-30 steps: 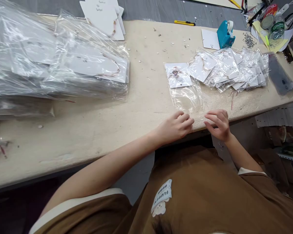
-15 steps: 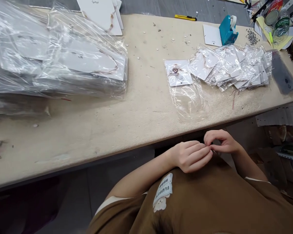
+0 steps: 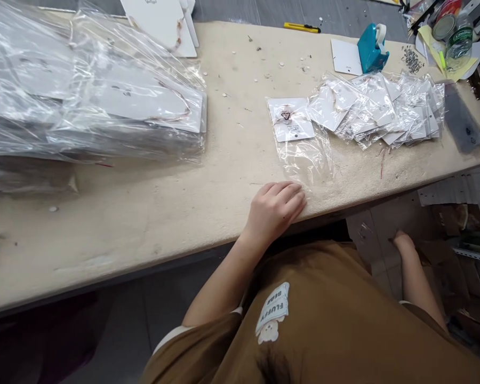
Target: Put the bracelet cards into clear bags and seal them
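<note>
My left hand (image 3: 278,208) lies on the front edge of the padded table (image 3: 208,213), back up, fingers laid side by side on its surface. Its fingertips are at the loose lower end of a clear plastic bag (image 3: 306,160); whether they touch it I cannot tell. In that bag's upper part is a white jewellery card (image 3: 291,120) with a thin chain and printing. My right hand (image 3: 403,241) hangs low past the table edge, off to the right. Its fingers are mostly hidden. A small shiny clear scrap (image 3: 364,230) shows over the floor left of it.
Bagged white cards (image 3: 378,109) lie piled at the right, with a dark pouch (image 3: 464,120) beside them. Behind stand a teal tape dispenser (image 3: 372,49) and small metal parts (image 3: 412,60). A large plastic-wrapped stack (image 3: 104,96) covers the left; a yellow cutter (image 3: 302,27) lies at the back.
My hands have come apart from in front of my body. The left has moved forward and left onto the table edge; the right has dropped down and to the right.
</note>
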`<state>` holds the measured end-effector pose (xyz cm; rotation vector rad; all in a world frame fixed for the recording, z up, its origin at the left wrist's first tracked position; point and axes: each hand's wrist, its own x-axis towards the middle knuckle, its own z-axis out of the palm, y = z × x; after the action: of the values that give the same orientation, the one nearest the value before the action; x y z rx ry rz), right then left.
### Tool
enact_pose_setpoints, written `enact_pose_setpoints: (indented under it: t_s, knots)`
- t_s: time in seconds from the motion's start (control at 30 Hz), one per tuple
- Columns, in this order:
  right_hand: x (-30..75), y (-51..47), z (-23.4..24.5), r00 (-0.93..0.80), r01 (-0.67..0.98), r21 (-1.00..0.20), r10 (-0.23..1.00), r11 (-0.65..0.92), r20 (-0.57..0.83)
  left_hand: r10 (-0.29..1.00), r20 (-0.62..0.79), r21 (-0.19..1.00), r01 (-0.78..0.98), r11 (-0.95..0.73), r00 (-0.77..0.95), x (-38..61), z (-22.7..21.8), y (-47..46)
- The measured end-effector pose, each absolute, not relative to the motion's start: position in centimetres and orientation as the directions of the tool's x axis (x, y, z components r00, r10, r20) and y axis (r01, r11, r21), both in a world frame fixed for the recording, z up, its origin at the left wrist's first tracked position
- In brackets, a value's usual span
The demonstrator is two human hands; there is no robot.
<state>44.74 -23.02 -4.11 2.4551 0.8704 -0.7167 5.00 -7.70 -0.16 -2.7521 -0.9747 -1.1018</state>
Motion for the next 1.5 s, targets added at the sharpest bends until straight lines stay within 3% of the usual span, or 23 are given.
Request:
enact_pose_setpoints:
  t_s: [0.07,0.13,0.2,0.27,0.3,0.33,0.4,0.47,0.57,0.73,1.03,1.27,1.4,1.5]
  knots:
    - [44.5,-22.7,-3.8,0.675,0.665,0.263,0.413,-0.699,-0.612,0.530,0.645,0.170,0.573,-0.801,0.550,5.4,-0.2,-7.9]
    - [43.4,-22.1,-2.9,0.641,0.701,0.227,0.458,-0.676,-0.616,0.515,0.654,0.146,0.576,-0.804,0.554,5.5,-0.1,-8.0]
    - [41.2,-21.1,-1.8,0.542,0.779,0.067,0.617,-0.623,-0.570,0.503,0.656,0.136,0.568,-0.812,0.563,5.5,-0.1,-8.2]
    - [38.2,-19.7,-0.7,0.368,0.865,-0.220,0.868,-0.452,-0.333,0.499,0.651,0.140,0.556,-0.819,0.572,5.2,-0.1,-8.5]
    - [36.6,-19.0,-0.3,0.260,0.893,-0.348,0.958,-0.285,-0.117,0.500,0.647,0.144,0.551,-0.822,0.576,5.1,-0.1,-8.6]
    - [35.2,-18.1,0.0,0.134,0.912,-0.403,0.986,-0.084,0.099,0.501,0.642,0.148,0.548,-0.823,0.580,4.9,0.0,-8.8]
    - [33.2,-16.4,0.1,-0.142,0.897,-0.344,0.918,0.277,0.371,0.493,0.632,0.143,0.535,-0.832,0.598,4.3,0.0,-9.3]
    - [32.2,-15.0,-0.2,-0.382,0.834,-0.225,0.822,0.504,0.423,0.458,0.629,0.117,0.506,-0.855,0.629,3.7,-0.1,-9.9]
    - [31.9,-13.9,-1.0,-0.551,0.759,-0.085,0.707,0.645,0.443,0.379,0.656,0.057,0.458,-0.887,0.652,2.7,-0.4,-10.9]
    - [31.3,-13.9,-1.1,-0.568,0.707,-0.018,0.583,0.707,0.581,0.334,0.710,0.029,0.448,-0.894,0.620,1.7,-0.9,-12.0]
    - [31.3,-15.6,1.1,-0.513,0.679,-0.147,0.608,0.719,0.605,0.301,0.737,0.043,0.403,-0.914,0.605,0.1,1.0,-14.4]
    - [30.7,-15.3,3.7,-0.322,0.622,-0.478,0.759,0.621,0.566,0.437,0.729,0.352,0.259,-0.899,0.527,0.3,2.8,-14.3]
    - [30.0,-13.2,4.5,-0.142,0.482,-0.717,0.853,0.503,0.503,0.601,0.724,0.532,0.280,-0.799,0.337,1.3,3.0,-12.4]
    - [29.3,-10.9,4.8,-0.036,0.380,-0.833,0.907,0.401,0.420,0.736,0.618,0.712,0.201,-0.673,0.275,1.7,3.7,-10.2]
